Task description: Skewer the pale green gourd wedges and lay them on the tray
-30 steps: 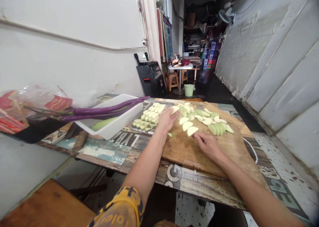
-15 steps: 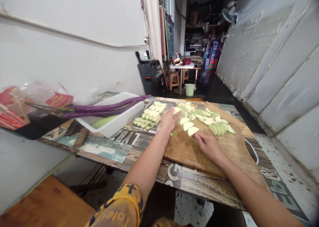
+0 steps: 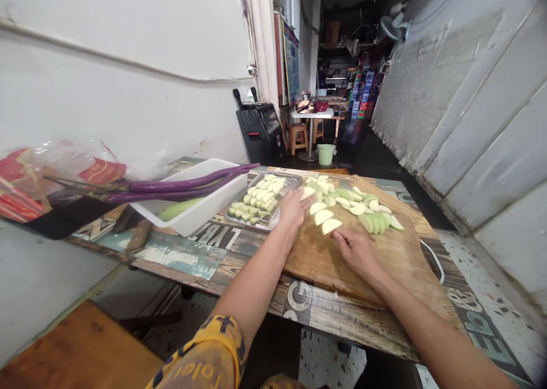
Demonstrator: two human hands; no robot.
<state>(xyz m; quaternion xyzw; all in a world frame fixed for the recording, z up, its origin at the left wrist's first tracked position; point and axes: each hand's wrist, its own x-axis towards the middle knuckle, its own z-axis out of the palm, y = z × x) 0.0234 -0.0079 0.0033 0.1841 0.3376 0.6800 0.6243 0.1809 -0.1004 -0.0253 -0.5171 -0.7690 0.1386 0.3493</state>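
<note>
Pale-green half-moon vegetable slices (image 3: 372, 222): mostly on the brown wooden cutting board (image 3: 325, 261). Left to right: long purple eggplants (image 3: 182, 188), laid across a white rectangular plastic bin (image 3: 191, 217), seemingly too long to fit inside; clear rectangular tray (image 3: 296, 179), pale pieces (image 3: 267, 197) rowed, likely to save room; left hand (image 3: 293, 208), fingers narrowed on one slice (image 3: 306, 193); three slices (image 3: 323, 216) lined between the hands; right hand (image 3: 358, 252), fingers pinched at the nearest, their grip too small to read.

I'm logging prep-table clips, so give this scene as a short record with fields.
left hand: holding a pale slice
right hand: fingers pinched beside the nearest of three half-round slices
cutting board: more green-edged slices
tray: rows of pale pieces
white bin: long purple vegetables lying across it
</note>
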